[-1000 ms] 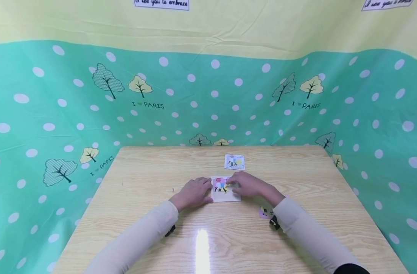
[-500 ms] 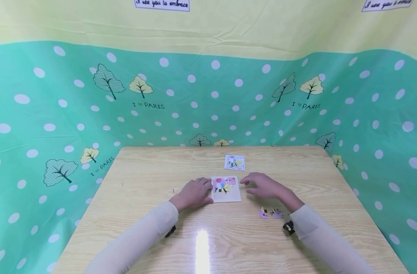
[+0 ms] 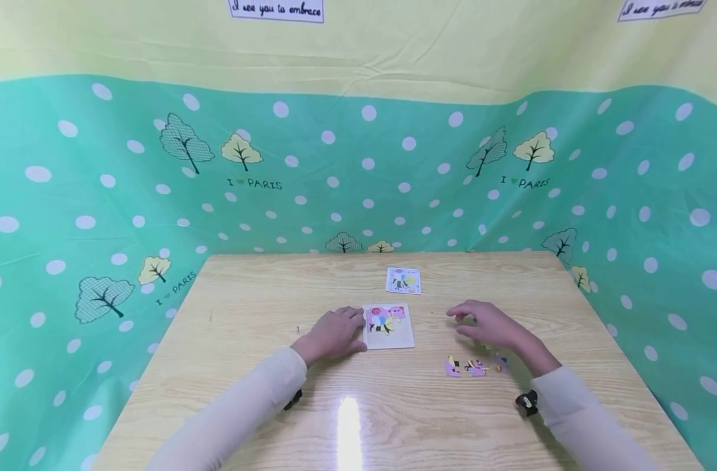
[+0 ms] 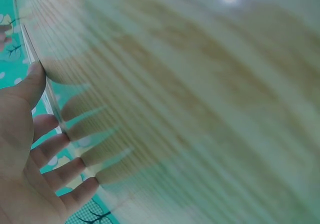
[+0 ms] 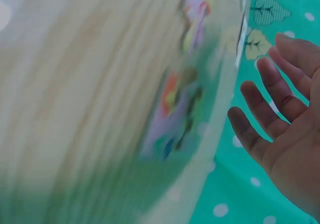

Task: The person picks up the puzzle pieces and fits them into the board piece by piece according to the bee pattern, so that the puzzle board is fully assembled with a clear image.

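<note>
A small white puzzle board point(image 3: 389, 325) with a bee picture lies at the middle of the wooden table point(image 3: 246, 307). My left hand point(image 3: 333, 333) rests flat on the table, its fingers touching the board's left edge. My right hand point(image 3: 489, 325) hovers to the right of the board, fingers relaxed and holding nothing, just above several loose puzzle pieces point(image 3: 475, 366). In the right wrist view the right hand's fingers point(image 5: 272, 101) are spread and straight. In the left wrist view the left hand's fingers point(image 4: 55, 149) lie spread on the wood.
A picture card point(image 3: 403, 280) showing the bee lies farther back on the table. Green dotted cloth point(image 3: 87, 216) with tree prints walls in the table on three sides. A light glare point(image 3: 348, 425) sits near the front edge.
My right hand has left the board and moved right and toward me, over the loose pieces. A pink piece now shows at the board's top right. The left hand has stayed put.
</note>
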A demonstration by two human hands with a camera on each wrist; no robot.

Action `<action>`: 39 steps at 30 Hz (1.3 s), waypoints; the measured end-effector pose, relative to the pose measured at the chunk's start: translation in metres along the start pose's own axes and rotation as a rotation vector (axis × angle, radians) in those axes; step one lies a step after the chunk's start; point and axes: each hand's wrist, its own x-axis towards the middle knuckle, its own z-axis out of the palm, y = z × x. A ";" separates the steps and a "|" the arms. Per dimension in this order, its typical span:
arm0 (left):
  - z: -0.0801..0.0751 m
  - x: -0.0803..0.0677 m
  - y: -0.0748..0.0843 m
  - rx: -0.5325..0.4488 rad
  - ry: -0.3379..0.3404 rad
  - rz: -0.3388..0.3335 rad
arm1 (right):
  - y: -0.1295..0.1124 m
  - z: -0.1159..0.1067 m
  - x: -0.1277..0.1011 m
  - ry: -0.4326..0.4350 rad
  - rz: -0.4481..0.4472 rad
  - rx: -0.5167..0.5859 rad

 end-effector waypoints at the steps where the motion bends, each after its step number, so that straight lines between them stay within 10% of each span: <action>1: 0.000 0.000 0.000 -0.001 -0.002 -0.002 | 0.003 -0.001 -0.003 0.004 0.012 0.003; 39: 0.003 0.001 -0.001 -0.019 0.019 -0.009 | 0.063 -0.011 -0.047 -0.031 0.038 -0.110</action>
